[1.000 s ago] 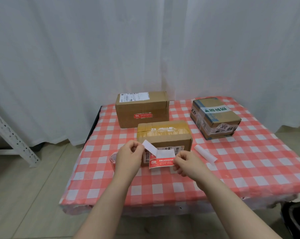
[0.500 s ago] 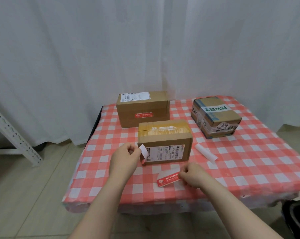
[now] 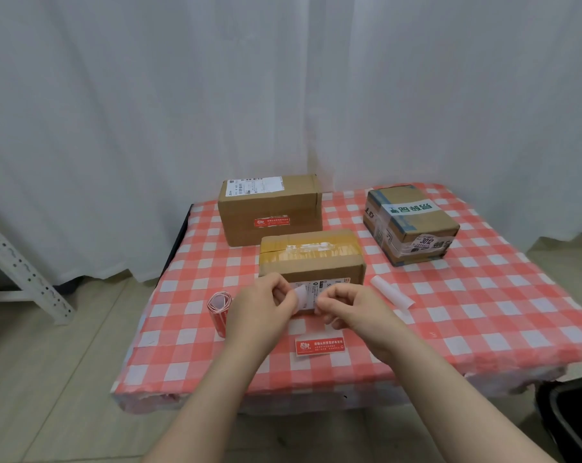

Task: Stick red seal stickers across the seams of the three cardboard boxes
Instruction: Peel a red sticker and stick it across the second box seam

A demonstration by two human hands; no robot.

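Two hands work a white backing slip (image 3: 301, 295) at a checked table (image 3: 483, 312).

The left hand (image 3: 259, 309) and right hand (image 3: 353, 310) both pinch the slip in curled fingertips, just in front of the near box (image 3: 311, 252). A loose red seal sticker (image 3: 320, 347) lies flat on the cloth between the forearms. The rear box (image 3: 269, 202) carries a red seal on its front face, and the third box (image 3: 411, 223) stands to the right.

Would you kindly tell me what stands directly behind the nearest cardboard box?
Another cardboard box with a red seal sticker on its front; the nearest box hides its lower right corner.
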